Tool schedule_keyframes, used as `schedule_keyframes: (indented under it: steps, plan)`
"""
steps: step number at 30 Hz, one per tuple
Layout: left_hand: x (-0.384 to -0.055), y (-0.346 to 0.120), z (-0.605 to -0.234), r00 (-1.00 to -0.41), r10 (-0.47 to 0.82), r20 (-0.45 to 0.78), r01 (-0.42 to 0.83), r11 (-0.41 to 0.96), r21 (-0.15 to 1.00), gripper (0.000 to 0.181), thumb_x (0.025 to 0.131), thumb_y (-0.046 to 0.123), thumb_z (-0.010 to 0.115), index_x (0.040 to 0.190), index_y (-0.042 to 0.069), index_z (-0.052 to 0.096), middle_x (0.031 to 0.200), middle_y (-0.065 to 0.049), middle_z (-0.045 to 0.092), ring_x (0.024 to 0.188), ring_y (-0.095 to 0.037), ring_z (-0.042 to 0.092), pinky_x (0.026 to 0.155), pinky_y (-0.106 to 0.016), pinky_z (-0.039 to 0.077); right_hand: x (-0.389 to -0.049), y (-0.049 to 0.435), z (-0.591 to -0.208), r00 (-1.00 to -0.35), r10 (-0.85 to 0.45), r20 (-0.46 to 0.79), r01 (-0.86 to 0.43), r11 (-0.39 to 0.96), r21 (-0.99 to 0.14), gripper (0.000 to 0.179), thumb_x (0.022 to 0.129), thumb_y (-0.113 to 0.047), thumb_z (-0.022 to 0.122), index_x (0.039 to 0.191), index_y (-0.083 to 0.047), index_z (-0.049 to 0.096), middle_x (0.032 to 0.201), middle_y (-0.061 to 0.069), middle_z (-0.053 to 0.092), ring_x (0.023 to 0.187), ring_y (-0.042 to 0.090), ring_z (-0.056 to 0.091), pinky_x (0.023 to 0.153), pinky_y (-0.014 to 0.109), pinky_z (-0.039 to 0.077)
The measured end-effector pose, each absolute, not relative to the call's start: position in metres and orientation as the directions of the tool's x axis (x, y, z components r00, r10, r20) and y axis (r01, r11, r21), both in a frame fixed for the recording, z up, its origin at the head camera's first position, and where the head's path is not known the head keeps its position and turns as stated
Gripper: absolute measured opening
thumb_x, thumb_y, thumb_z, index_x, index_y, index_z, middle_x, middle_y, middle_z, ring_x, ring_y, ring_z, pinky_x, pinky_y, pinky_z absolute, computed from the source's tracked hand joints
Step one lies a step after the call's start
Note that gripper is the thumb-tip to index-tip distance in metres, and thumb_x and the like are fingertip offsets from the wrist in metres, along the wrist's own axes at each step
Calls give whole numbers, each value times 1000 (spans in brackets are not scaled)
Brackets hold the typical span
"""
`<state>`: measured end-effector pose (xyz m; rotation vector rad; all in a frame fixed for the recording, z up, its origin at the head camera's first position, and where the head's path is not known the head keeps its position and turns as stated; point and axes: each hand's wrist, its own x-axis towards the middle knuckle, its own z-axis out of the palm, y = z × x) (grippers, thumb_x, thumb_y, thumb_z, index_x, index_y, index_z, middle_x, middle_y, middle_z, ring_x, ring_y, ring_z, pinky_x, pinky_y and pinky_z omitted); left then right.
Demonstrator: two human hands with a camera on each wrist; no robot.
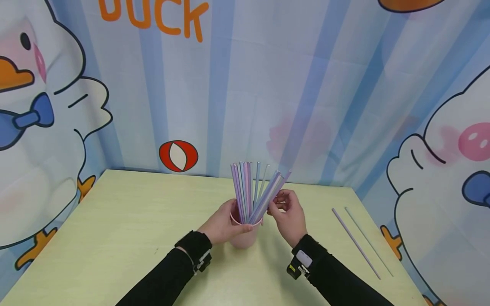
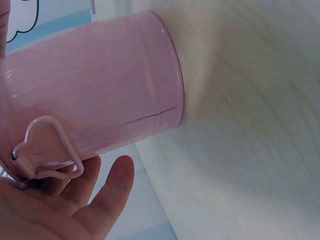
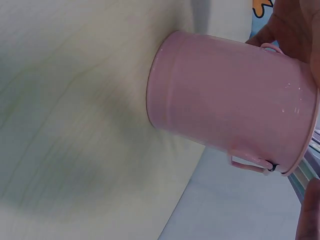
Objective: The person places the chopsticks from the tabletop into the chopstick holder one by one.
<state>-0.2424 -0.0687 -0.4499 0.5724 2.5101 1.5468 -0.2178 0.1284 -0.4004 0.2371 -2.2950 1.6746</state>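
A pink metal bucket (image 1: 243,240) with small side handles stands on the table, full of upright and leaning straws (image 1: 245,189) in purple, blue and clear tints. My left hand (image 1: 226,223) grips the bucket from the left at its rim, thumb across the front. In the left wrist view a heart-shaped handle (image 2: 52,147) lies close against that palm. On the other side, my right hand (image 1: 289,214) has its fingers bent beside the straws that lean right, fingertips right at them. I cannot tell whether it pinches one.
Two loose straws, a purple one (image 1: 356,242) and a pale green one (image 1: 368,240), lie on the pale wooden table (image 1: 134,221) at the right. Behind the table's far edge hangs a blue striped curtain (image 1: 249,85) with cartoon figures.
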Motion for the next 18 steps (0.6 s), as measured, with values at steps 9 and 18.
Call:
schedule_keyframes:
  steps: [9,18]
  plan:
    - [-242,-69,-451,-915,393,90,256,396,882,79,80,35,79,144,13,38,133,-5,54,114,-21,57,101,-43,47,-232,136,-433,-944,-4,329,-312,321,-894,24,92,-3,64,112,1,52,97,15,60,82,26,68,71,29,61]
    - [-242,-69,-450,-917,390,87,254,402,880,80,80,35,80,144,14,38,134,-4,53,117,-20,56,103,-44,46,-230,145,-438,-938,-23,346,-332,347,-877,23,92,-1,63,113,4,53,98,17,60,83,30,68,72,34,61]
